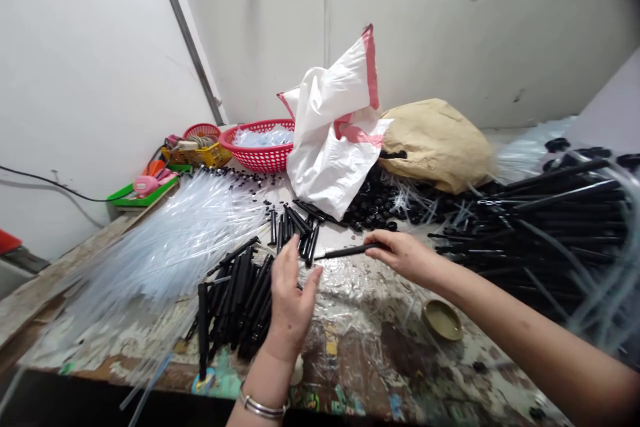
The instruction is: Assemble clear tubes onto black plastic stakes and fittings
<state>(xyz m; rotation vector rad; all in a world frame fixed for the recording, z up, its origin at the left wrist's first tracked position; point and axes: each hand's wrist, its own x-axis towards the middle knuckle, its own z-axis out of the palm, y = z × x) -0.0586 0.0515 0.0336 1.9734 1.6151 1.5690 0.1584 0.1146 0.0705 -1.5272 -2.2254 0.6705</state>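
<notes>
Head view: two bare hands at work over a worn table [370, 373].
Right hand: the right hand [393, 250] is closed, thumb and fingers pinching one end of a black rod [345, 252].
Rod: it lies in that pinch almost level, its thinner free end pointing left, just beyond the left thumb.
Left hand: the left hand [295, 293] is released, thumb apart from the extended fingers; whether it touches the rods beneath, I cannot tell. A bangle [263, 408] rings its wrist.
Near stack: many black rods [240, 300] lie side by side just left of the left hand, partly hidden by it.
Small stack: a few more rods [295, 223] lie just beyond the left fingertips, close to the held rod's free end.
Strips: clear strips [175, 247] fan out farther left of the grip.
Caps: small black caps [373, 203] are heaped just beyond the right hand.
Sacks: a white sack [335, 140] stands beyond the held rod, a tan sack [435, 140] beyond it to the right.
Basket: a red basket [260, 160] of clear pieces sits beyond the grip, to its left.
Dish: a round dish [445, 336] lies nearer than the pinch and right of it, beside the forearm.
Right heap: long black tubes [550, 240] are piled well right of the grip.
</notes>
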